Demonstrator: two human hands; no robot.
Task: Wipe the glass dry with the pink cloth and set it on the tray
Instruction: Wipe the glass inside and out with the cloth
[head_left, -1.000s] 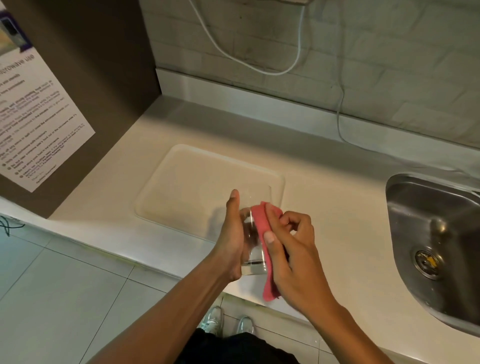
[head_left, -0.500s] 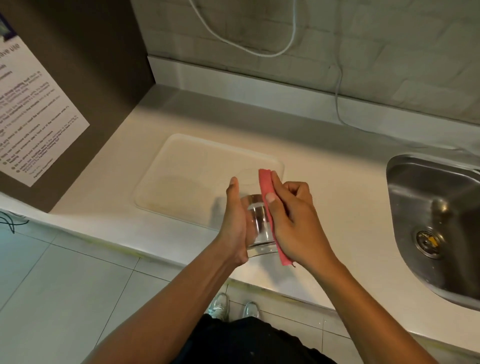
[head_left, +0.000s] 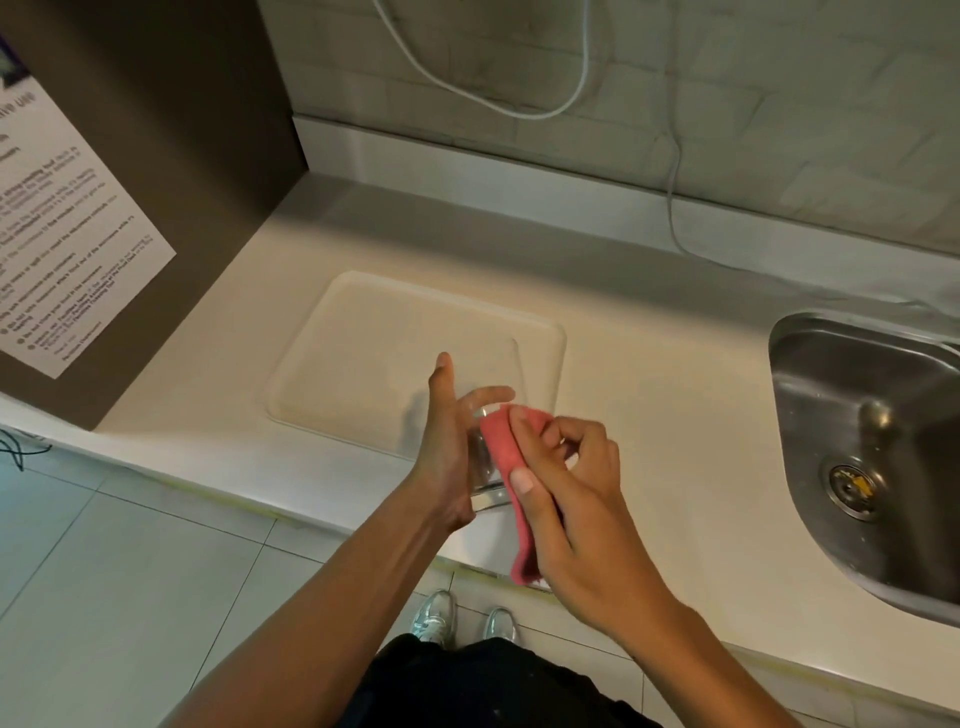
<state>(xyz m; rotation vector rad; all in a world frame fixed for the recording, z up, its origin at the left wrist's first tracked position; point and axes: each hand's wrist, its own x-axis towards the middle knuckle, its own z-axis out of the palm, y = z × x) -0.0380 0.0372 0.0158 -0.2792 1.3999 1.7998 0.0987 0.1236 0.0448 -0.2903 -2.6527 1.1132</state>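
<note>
A clear drinking glass (head_left: 483, 467) lies on its side in the air above the counter's front edge, its thick base toward me. My left hand (head_left: 447, 447) grips it from the left, fingers wrapped behind it. My right hand (head_left: 566, 493) presses the pink cloth (head_left: 511, 473) against the glass's right side, and the cloth's lower end hangs down past the counter edge. The pale cream tray (head_left: 363, 353) lies flat on the counter just beyond my hands, nothing standing on it.
A steel sink (head_left: 872, 447) is sunk into the white counter (head_left: 665, 395) at the right. A brown cabinet side with a printed notice (head_left: 67, 249) stands on the left. White cables (head_left: 675, 208) hang along the tiled back wall. Grey floor tiles and my shoes show below.
The cloth has slid along the glass, first up toward the rim and now back down its side. The left hand's fingers have shifted round the glass. The view has dropped slightly.
</note>
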